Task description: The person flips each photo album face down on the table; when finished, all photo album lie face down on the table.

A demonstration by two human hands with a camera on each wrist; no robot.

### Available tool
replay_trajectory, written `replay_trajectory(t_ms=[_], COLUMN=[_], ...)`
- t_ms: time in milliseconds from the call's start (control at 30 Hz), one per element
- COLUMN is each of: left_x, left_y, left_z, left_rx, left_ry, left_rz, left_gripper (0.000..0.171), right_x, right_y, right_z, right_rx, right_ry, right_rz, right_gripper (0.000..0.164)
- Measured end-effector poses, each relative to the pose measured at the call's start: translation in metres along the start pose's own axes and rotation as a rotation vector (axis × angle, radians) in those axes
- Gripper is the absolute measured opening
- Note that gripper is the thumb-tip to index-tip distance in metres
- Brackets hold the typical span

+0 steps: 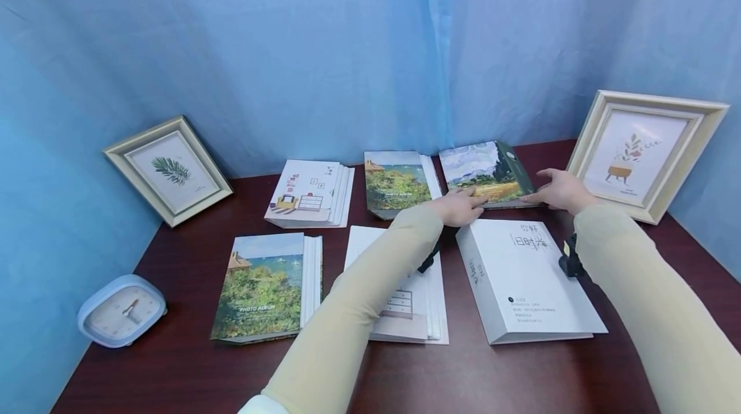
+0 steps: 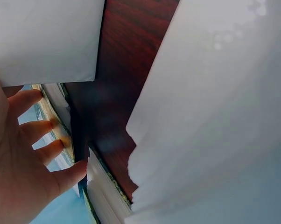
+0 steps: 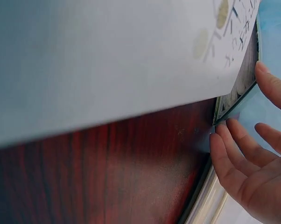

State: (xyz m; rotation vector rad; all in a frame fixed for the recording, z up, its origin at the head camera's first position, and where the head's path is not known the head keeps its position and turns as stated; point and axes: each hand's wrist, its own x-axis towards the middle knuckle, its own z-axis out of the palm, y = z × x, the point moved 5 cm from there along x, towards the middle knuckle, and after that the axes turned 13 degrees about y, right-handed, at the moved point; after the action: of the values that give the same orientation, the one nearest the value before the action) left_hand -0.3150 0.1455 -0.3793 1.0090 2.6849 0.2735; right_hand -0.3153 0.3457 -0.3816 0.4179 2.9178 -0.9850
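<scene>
Lying just beyond the white album [image 1: 538, 285], on the side away from the person, the field-painting album [image 1: 480, 166] sits flat between the two hands. Its near edge runs roughly alongside the white album's far edge, while its dark green side slants from the far end down toward the white album's far-right corner. Which way its long axis runs, I can't tell (one hand hides part of the cover, and the head view foreshortens it).

Beyond the white album's far-left corner, the left hand [image 1: 460, 207] lies over the painted album's near-left corner, fingers extended and spread along its edge, gripping nothing. Beyond the white album's far-right corner, the right hand [image 1: 564, 192] has thumb and fingers spread wide apart, with fingertips at the painted album's near-right corner; it has hold of nothing either. Both hands are therefore right at the painted album, on opposite sides, but the left overlaps more of its cover, so I judge it the nearer.
</scene>
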Motion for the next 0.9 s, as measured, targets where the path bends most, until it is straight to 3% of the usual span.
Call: replay_trajectory(t_ms=[300, 533, 700, 900], left_x=[0.004, 0.002, -0.006, -0.017], left_y=[0.001, -0.002, -0.009, -0.025], left_z=[-0.005, -0.015, -0.031, -0.041], left_rx=[0.022, -0.022, -0.099, -0.138], left_ry=[0.073, 0.161, 0.23, 0.266], left_rz=[0.039, 0.066, 0.037, -0.005], left_gripper=[0.048, 0.047, 0.048, 0.048], right_x=[0.001, -0.004, -0.008, -0.009], right_y=[-0.008, -0.024, -0.036, -0.049], right_z=[-0.002, -0.007, -0.013, -0.016], right_rx=[0.022, 0.067, 0.073, 0.072], right_ry=[0.0, 0.0, 0.008, -0.016], right_rz=[-0.052, -0.063, -0.09, -0.114], right_gripper=[0.078, 0.074, 0.076, 0.078])
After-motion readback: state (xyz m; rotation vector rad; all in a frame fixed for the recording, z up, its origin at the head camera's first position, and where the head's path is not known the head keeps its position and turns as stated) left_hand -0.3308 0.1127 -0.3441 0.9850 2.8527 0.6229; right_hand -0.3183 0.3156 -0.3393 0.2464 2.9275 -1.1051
